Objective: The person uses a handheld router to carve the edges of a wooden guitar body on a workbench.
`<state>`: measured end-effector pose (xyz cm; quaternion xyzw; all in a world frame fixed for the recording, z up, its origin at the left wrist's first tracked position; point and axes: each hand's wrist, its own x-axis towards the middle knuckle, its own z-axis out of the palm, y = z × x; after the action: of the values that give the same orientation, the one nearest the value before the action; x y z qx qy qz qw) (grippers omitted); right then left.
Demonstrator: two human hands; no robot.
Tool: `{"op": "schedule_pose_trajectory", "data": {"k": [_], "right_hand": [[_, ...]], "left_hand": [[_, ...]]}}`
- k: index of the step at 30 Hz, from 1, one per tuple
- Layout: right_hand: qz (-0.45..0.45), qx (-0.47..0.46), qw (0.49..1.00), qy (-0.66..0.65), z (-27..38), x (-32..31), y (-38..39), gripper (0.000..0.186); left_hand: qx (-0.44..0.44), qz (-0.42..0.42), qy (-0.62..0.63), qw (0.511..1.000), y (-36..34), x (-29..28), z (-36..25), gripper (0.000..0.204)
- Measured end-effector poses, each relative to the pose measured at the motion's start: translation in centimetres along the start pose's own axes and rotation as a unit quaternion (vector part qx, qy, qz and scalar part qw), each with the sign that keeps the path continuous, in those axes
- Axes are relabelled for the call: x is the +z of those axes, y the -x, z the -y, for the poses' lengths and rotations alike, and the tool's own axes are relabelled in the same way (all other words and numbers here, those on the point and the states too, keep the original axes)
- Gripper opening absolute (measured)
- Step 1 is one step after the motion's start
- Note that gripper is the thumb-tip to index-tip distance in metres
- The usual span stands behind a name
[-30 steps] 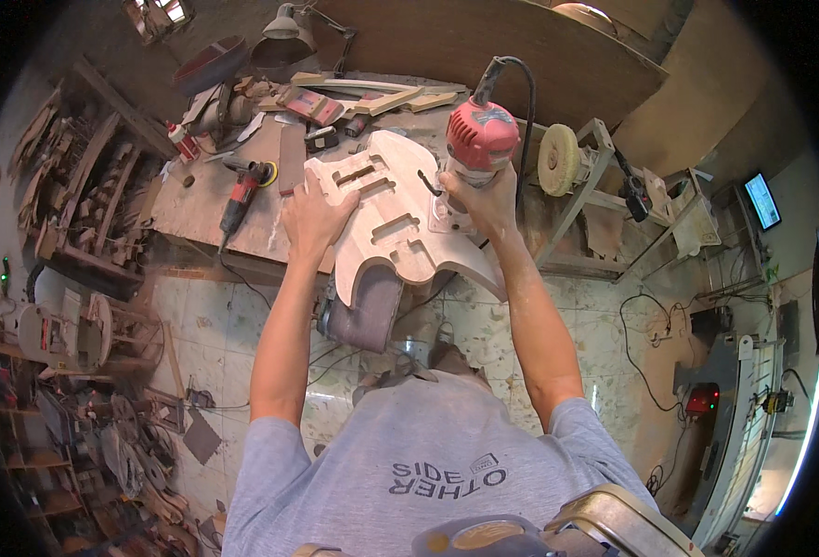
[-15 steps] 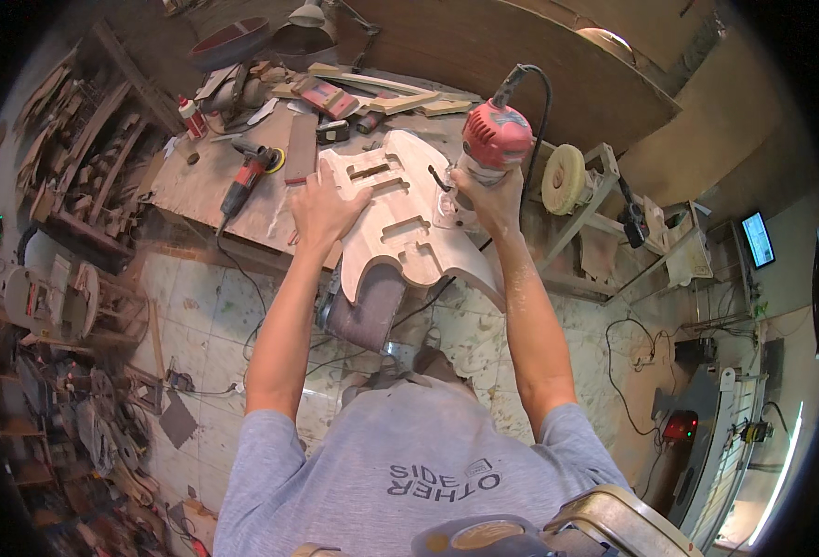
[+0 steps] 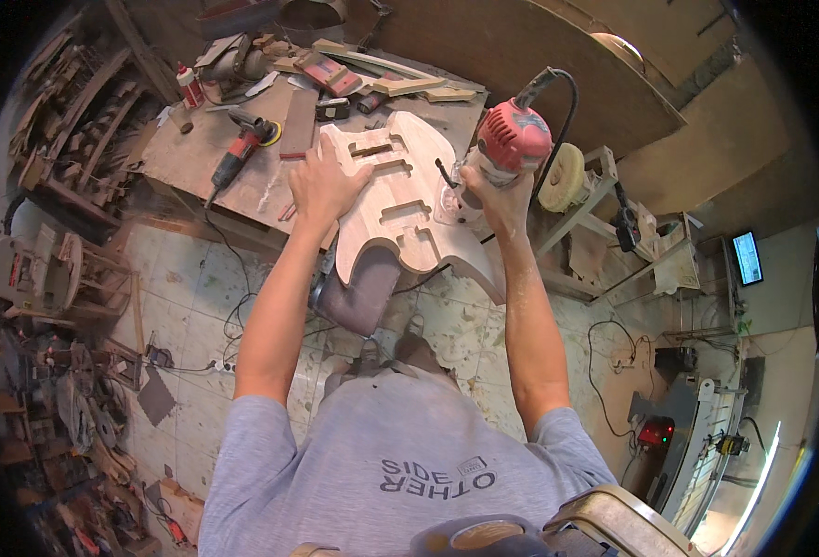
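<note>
A pale wooden guitar body with routed cavities lies at the bench's near edge, its horned end pointing toward me. My left hand is closed over its left edge, with the thumb on the top face. My right hand grips a red handheld router low down near its clear base. That base rests on the right part of the guitar body, and the router's top leans right. My right fingers are partly hidden behind the tool. Under the body's near end shows a brown sanding belt.
On the workbench lie an angle sander, a glue bottle, a black battery and wood offcuts. A round buffing wheel stands at right. Cords run over the tiled floor; wood racks stand left.
The view has shifted slightly. The router's top has moved a little to the right, while its base stays on the guitar body. Both hands keep their hold.
</note>
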<state>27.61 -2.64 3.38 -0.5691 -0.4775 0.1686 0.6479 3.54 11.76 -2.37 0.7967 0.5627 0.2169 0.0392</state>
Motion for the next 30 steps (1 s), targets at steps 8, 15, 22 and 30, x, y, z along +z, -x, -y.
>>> {"op": "schedule_pose_trajectory", "data": {"k": [8, 15, 22, 30], "right_hand": [[0.031, -0.002, 0.999, 0.019, -0.7, -2.7, 2.3, 0.063], [0.018, 0.009, 1.000, -0.019, 0.1, -5.0, 5.1, 0.062], [-0.002, 0.008, 1.000, -0.009, 2.3, -6.6, 7.5, 0.054], [-0.038, 0.016, 0.999, -0.005, 2.9, -8.7, 10.2, 0.055]], "left_hand": [[-0.012, 0.017, -0.012, 1.000, -0.1, -0.6, -0.3, 0.109], [-0.018, 0.021, -0.015, 1.000, -0.1, -0.3, -0.2, 0.111], [-0.011, 0.013, -0.021, 1.000, -0.3, 0.2, 0.2, 0.112], [-0.022, 0.042, -0.028, 0.998, -0.5, -1.0, -0.3, 0.110]]}}
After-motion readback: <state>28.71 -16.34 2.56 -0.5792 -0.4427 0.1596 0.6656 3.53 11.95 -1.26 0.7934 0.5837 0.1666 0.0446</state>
